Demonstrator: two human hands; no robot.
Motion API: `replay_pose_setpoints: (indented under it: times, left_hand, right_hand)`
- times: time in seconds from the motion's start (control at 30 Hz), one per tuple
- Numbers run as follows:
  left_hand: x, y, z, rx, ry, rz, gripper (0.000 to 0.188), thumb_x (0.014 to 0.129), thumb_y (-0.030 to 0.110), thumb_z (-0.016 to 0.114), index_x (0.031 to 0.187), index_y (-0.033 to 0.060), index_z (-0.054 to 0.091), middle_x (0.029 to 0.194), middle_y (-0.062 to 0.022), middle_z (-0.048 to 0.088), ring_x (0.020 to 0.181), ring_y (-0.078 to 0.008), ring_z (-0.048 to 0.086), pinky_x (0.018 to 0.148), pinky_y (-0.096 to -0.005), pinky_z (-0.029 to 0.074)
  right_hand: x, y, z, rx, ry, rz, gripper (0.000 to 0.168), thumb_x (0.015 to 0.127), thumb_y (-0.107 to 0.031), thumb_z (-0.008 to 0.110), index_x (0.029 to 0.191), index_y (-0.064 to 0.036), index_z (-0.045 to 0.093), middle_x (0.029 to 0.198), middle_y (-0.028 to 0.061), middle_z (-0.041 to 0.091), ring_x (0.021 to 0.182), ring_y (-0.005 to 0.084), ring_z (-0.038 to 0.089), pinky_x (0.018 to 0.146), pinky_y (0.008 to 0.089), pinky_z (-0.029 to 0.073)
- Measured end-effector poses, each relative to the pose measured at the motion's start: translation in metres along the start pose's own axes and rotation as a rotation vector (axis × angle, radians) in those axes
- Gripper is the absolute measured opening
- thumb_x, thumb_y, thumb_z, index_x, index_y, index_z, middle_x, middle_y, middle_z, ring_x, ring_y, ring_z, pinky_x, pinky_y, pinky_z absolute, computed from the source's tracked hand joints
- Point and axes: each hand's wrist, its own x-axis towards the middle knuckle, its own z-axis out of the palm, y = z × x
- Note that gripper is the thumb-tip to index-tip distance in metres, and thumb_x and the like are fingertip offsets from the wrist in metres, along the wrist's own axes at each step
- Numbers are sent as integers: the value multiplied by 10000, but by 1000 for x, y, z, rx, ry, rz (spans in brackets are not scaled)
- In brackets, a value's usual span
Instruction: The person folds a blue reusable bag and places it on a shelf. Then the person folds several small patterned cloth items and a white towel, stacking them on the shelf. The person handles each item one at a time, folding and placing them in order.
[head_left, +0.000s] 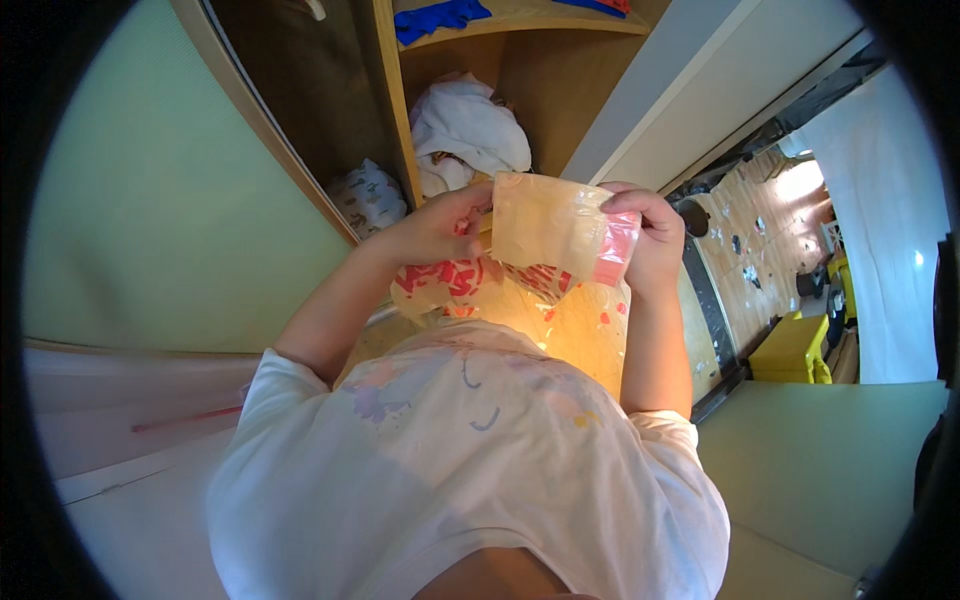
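Observation:
In my right hand (651, 225) is the right end of a flat, see-through plastic packet (551, 225) with a pink strip along that side. My left hand (442, 223) is at the packet's left edge, its fingers curled, with a bit of red showing between them. Below that hand hangs crumpled clear plastic with red print (442, 279). More red-printed plastic (541, 280) shows under the packet; whether these pieces join is hidden.
Ahead is an open wooden cabinet (577, 97) with a white cloth heap (472, 124) inside. Blue cloth (439, 19) lies on its upper shelf. A patterned bundle (369, 196) is in the left compartment. Scraps litter the wooden floor (772, 202) to the right, near a yellow item (789, 349).

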Motion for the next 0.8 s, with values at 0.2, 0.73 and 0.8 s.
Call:
replay_pose_setpoints:
  times: [0.2, 0.73, 0.8]
  left_hand:
    - [15, 0, 19, 116, 196, -216, 299, 857, 184, 692, 1086, 5, 621, 928, -34, 662, 765, -58, 544, 630, -249, 436]
    - [12, 11, 22, 281, 354, -354, 205, 936, 179, 577, 924, -16, 639, 679, 26, 570, 592, -36, 459, 525, -220, 389]
    - [11, 20, 22, 250, 358, -379, 191, 947, 163, 562, 983, -6, 642, 727, 11, 615, 606, -30, 501, 532, -208, 409]
  right_hand:
    - [2, 6, -6, -176, -19, -54, 100, 776, 80, 642, 834, -2, 651, 972, 132, 678, 906, 213, 636, 800, 290, 502]
    - [-19, 28, -2, 110, -27, 528, 242, 915, -221, 621, 1044, -17, 625, 929, 2, 652, 816, 61, 571, 730, 232, 462]
    - [-17, 29, -2, 114, 6, 523, 209, 900, -191, 643, 1016, -17, 634, 907, 0, 656, 789, 58, 574, 700, 226, 463]
